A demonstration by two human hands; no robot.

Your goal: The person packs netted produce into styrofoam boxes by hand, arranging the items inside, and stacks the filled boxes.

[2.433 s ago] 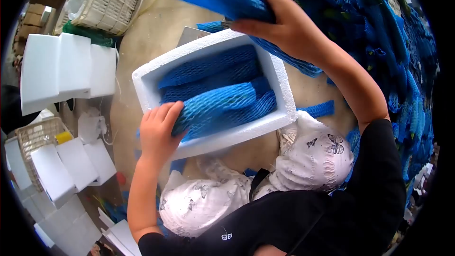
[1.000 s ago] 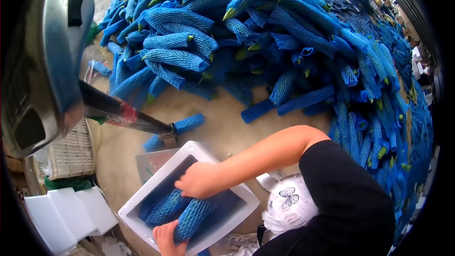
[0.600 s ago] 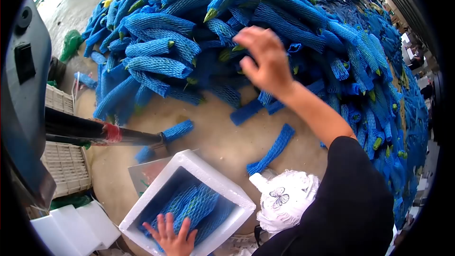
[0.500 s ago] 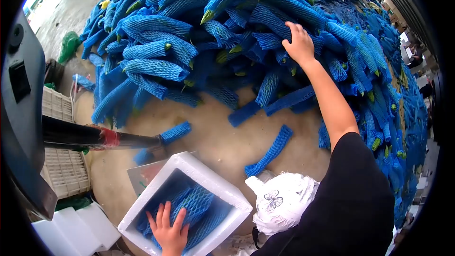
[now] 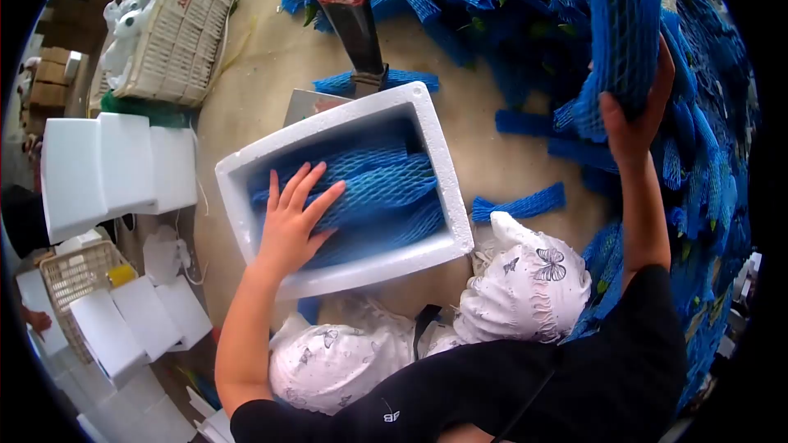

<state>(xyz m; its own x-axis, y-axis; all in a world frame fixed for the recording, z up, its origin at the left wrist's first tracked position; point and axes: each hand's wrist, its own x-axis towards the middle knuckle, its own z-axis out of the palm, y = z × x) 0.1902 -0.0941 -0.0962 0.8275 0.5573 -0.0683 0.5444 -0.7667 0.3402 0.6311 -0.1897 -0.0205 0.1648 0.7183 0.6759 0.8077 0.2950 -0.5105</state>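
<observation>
A white foam box (image 5: 373, 279) stands tilted in front of my knees, with several blue net-covered pieces (image 5: 377, 180) lying lengthwise inside. My left hand (image 5: 289, 217) rests over the box's left end, fingers spread on the pieces and gripping none. Off to the upper right, my right hand (image 5: 640, 111) is wrapped round a blue net-sleeved piece (image 5: 621, 33), held upright above the pile. Behind it spreads a big pile of blue-netted pieces (image 5: 714, 164), some with green tips showing.
A dark post (image 5: 349, 25) with red tape stands behind the box on a metal plate (image 5: 308, 105). Loose blue netting (image 5: 521, 203) lies right of the box. At left are white foam boxes (image 5: 123, 168), a woven crate (image 5: 185, 29) and part of another person's hand (image 5: 37, 320).
My right hand, empty over the pile half a second ago, now holds a netted piece. My left hand stays spread in the box. The view has swung back toward the left.
</observation>
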